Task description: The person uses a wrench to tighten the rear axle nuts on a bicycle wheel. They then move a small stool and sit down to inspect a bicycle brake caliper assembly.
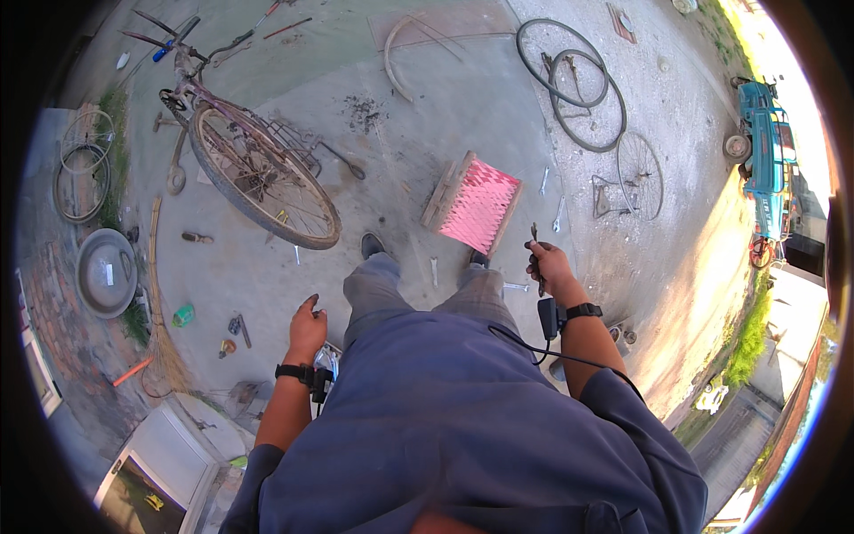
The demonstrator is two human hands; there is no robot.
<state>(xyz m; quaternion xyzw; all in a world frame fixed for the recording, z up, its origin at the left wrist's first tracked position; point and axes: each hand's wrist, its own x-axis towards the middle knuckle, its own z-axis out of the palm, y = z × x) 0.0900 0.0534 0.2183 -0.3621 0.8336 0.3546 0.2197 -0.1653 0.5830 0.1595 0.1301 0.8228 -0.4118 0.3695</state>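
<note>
My right hand (553, 267) is closed around a dark, slim hand tool (540, 283). Its ends stick out above and below the fist, but its exact kind is too small to make out. At my left side hangs my left hand (308, 327), holding nothing, with the index finger and thumb apart. Ahead and to the left, an old bicycle (258, 169) is upside down on the concrete, a muddy wheel (331, 233) toward me. A low wooden stool (480, 205) with a pink woven seat is just in front of my right foot. Neither hand touches the bicycle or stool.
Spanners (559, 214) lie around the stool. Black tyres (592, 98) and a bare rim (640, 173) rest ahead right. On the left are a metal basin (107, 273), a straw broom (162, 329) and a green can (183, 315). A blue cart (767, 151) stands far right.
</note>
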